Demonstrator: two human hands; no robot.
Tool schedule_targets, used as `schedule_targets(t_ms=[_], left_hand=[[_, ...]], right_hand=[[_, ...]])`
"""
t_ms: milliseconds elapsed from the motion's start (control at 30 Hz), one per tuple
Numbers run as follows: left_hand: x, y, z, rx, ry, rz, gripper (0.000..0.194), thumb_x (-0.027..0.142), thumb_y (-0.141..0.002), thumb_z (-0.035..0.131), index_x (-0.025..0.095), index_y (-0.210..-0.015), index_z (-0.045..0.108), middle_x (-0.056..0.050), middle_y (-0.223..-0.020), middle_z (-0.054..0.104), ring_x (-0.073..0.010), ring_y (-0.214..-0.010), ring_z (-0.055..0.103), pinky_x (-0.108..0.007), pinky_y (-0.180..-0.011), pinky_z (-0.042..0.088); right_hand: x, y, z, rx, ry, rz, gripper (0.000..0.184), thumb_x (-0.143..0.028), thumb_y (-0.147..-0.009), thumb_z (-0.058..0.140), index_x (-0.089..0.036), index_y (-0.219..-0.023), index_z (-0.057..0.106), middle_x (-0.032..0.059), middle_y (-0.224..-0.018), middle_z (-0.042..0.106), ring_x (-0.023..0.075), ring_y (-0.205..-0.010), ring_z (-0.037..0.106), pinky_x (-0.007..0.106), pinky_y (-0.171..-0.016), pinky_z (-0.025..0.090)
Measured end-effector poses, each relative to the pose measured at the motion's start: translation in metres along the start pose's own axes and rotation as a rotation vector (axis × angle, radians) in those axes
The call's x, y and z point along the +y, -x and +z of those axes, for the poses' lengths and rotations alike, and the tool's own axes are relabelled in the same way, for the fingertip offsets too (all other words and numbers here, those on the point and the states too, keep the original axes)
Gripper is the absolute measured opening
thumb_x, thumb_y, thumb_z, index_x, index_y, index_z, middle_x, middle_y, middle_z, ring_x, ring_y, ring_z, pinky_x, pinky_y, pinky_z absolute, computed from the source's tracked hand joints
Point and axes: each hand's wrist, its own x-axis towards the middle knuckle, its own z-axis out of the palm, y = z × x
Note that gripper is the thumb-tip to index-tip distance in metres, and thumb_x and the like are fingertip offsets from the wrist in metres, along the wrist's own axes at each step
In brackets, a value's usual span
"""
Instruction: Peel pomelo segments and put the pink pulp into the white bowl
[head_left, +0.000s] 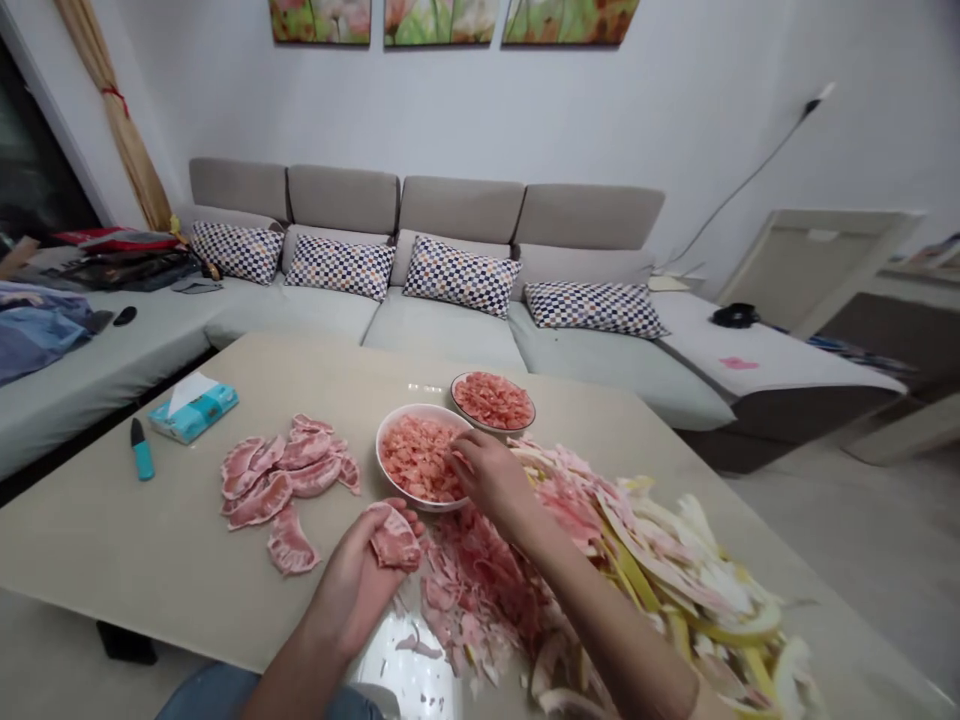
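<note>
My left hand (360, 575), palm up, cradles a pink pomelo segment (395, 538) above the table's near side. Over the right rim of a white bowl (381, 470) my right hand (491, 480) is closed, its fingertips on a small bit of pink pulp. Loose pomelo pulp (420, 455) fills that bowl. Behind it stands a dark-rimmed bowl (532, 422) heaped with more pulp (493, 400). To the left several whole pomelo segments (281, 470) lie in a loose pile. Torn membrane (480, 580) is spread below my right wrist.
Thick yellow-and-white peel (675, 560) is heaped on the table's right. On the left are a small knife (141, 450) with a turquoise handle and a blue tissue pack (193, 408). A grey sofa (450, 330) with checked cushions (461, 275) runs behind the table (90, 530).
</note>
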Motion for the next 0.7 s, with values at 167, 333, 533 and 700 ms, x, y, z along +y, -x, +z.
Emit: schedule_targets(t_ms=[167,333,533,700], left_hand=[[0.002,-0.004,-0.002,-0.015,0.043,-0.015,0.017,0.012,-0.088,0.052,0.008,-0.092,0.068,-0.014,-0.088,0.070,-0.0215,-0.084,0.068,-0.033,-0.077,0.055],[-0.001,-0.001,0.003,-0.043,0.005,0.016,0.020,0.012,-0.089,0.050,0.009,-0.094,0.069,-0.014,-0.091,0.071,-0.0217,-0.087,0.068,-0.036,-0.083,0.055],[-0.007,0.003,0.009,-0.102,-0.079,0.074,0.018,0.016,-0.087,0.055,0.012,-0.096,0.069,-0.012,-0.096,0.071,-0.0221,-0.090,0.067,-0.035,-0.082,0.054],[-0.016,0.015,0.020,-0.138,-0.132,0.108,0.017,0.020,-0.085,0.060,0.014,-0.098,0.069,-0.010,-0.098,0.070,-0.0238,-0.096,0.066,-0.032,-0.081,0.054]], right_hand=[[-0.004,0.002,-0.002,-0.037,0.086,0.003,0.022,-0.011,-0.086,0.052,-0.019,-0.094,0.072,0.0116,-0.096,0.069,0.0242,-0.083,0.062,0.031,-0.070,0.044],[-0.006,-0.004,-0.009,-0.012,0.079,0.016,0.023,-0.008,-0.085,0.052,-0.019,-0.086,0.073,0.0119,-0.089,0.070,0.0239,-0.081,0.063,0.030,-0.070,0.045],[-0.035,0.047,-0.037,-0.053,-0.331,0.024,0.017,-0.020,-0.090,0.057,-0.024,-0.101,0.069,0.0036,-0.092,0.074,0.0182,-0.078,0.067,0.028,-0.071,0.051],[-0.056,0.084,-0.041,-0.116,-0.532,0.124,0.022,-0.024,-0.085,0.068,-0.029,-0.106,0.071,0.0033,-0.100,0.074,0.0206,-0.090,0.069,0.031,-0.079,0.053]])
